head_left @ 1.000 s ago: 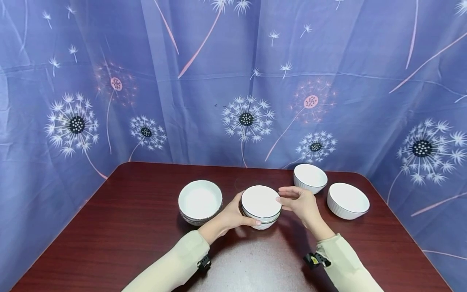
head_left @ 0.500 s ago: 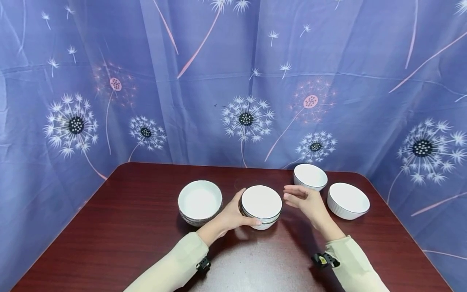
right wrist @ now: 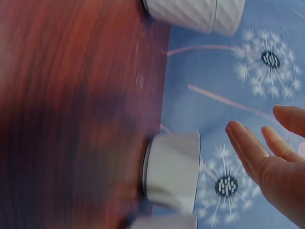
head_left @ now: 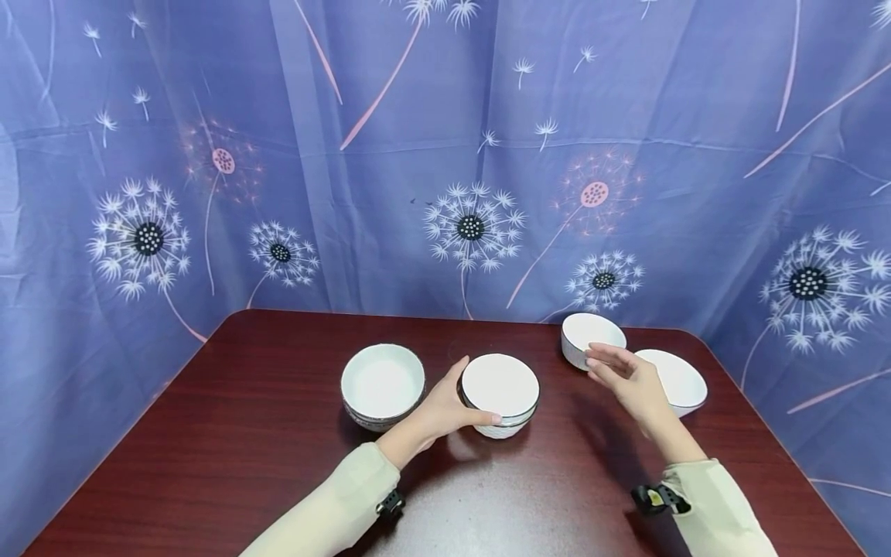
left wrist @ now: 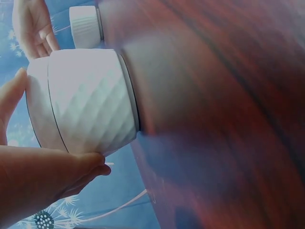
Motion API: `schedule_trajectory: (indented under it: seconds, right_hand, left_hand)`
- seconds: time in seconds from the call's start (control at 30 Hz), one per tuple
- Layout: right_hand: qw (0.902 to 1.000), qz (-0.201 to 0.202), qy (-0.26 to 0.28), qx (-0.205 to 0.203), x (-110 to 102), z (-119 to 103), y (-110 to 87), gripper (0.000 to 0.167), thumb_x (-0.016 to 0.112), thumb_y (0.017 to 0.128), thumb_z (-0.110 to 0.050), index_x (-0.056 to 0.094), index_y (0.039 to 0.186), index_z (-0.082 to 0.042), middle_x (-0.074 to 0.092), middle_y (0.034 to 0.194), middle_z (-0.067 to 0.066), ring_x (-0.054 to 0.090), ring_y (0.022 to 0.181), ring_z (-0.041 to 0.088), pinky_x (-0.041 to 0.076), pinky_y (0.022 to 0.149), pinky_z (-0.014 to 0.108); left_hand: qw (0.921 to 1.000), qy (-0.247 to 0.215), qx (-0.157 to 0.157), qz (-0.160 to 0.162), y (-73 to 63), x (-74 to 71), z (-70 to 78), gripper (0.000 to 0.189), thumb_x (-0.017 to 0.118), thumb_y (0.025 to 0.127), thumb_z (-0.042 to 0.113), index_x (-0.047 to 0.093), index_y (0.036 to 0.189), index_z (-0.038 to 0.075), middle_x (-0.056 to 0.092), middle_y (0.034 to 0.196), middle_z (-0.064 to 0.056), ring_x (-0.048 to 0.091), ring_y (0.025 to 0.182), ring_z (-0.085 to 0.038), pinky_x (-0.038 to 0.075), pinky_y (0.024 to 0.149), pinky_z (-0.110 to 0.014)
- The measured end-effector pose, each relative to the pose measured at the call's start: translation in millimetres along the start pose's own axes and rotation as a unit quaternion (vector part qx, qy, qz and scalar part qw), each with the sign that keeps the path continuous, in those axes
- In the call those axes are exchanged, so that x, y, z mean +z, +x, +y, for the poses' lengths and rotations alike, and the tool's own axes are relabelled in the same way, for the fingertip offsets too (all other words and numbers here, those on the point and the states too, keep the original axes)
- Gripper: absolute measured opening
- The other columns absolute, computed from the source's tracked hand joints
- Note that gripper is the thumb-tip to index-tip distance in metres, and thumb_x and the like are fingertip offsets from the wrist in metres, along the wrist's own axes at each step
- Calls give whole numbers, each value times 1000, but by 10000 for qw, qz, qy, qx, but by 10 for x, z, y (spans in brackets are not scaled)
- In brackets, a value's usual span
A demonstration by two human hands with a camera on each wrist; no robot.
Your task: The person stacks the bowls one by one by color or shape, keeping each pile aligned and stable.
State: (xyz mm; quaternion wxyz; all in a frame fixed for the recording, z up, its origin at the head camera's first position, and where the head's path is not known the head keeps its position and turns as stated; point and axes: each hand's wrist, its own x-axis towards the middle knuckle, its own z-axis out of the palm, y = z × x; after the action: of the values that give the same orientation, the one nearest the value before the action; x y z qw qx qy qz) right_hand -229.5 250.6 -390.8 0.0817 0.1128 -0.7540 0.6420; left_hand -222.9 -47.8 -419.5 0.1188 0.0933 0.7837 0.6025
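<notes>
My left hand [head_left: 442,408] holds the side of a short stack of white bowls [head_left: 500,387] at the table's middle. These have thin dark rims, and in the left wrist view the stack's dimpled outer wall [left wrist: 95,105] shows, with the thumb along one side and fingers at the other. My right hand [head_left: 632,387] is held in the air with fingers apart, holding nothing. In the head view it overlaps a white ribbed bowl [head_left: 574,344] at the back and partly hides another white bowl [head_left: 682,379] at the right.
Left of my left hand stands another stack of white bowls [head_left: 383,383] with a dark patterned outside. The dark red table [head_left: 244,449] reaches back to a blue curtain [head_left: 376,232] printed with dandelions.
My right hand has left the rim of the middle stack and moved right, toward the two bowls on that side. The left hand has stayed on the stack.
</notes>
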Motion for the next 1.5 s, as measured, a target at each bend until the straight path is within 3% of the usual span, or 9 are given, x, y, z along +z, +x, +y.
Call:
schedule_trajectory:
  seconds: [0.2,0.47,0.77,1.07,1.27,1.37,1.5]
  right_hand:
    - [9989,248,-151,-371,-222,6,-23,29,59,94,-3,60,123,-4,66,104,-20,63,96,-4,51,79,15]
    - [9806,921,-1595,-676,-503,78,-64,38,60,96,-13,55,132,-3,59,108,-27,54,100,-14,42,80,4]
    - [9791,1279,-1394,-747,-759,213,-144,38,57,95,-4,54,133,-11,56,108,-31,54,100,-15,39,83,3]
    - [9678,1894,-1639,-233,-946,324,-208,48,54,97,-6,41,142,4,50,110,-32,48,100,-18,37,84,2]
    - [9613,2087,-1784,242,-1016,371,-244,52,52,98,-10,36,145,5,49,119,-24,46,108,-14,36,86,2]
    - [9571,2148,-1832,654,-1034,378,-247,54,50,98,-13,33,146,5,50,137,-7,45,121,-4,36,89,2]
    - [9526,2091,-1881,1164,-1049,387,-256,55,46,99,-15,29,147,6,34,147,27,39,131,7,34,91,3]
  left_hand:
    - [9999,34,-40,105,-4,14,8,113,90,66,22,19,154,8,31,152,-16,28,140,-31,24,111,-54]
    - [9998,67,-75,169,5,24,2,110,89,67,22,21,153,8,33,151,-17,30,139,-33,26,110,-54]
    - [9995,185,-108,243,2,30,-22,109,89,67,24,24,152,7,36,150,-18,31,138,-33,27,110,-53]
    - [9995,207,-106,233,-13,27,-19,108,89,67,25,25,152,8,36,149,-18,32,137,-33,28,109,-54]
    - [9997,137,-50,181,-14,22,-17,108,89,68,24,24,152,7,36,149,-17,32,138,-33,27,109,-54]
    - [9997,157,-45,196,-10,19,-13,108,89,68,25,24,152,7,36,150,-18,31,138,-33,27,110,-54]
    - [9996,187,-67,210,-9,16,-11,108,89,68,26,24,152,7,36,149,-18,31,138,-33,27,110,-53]
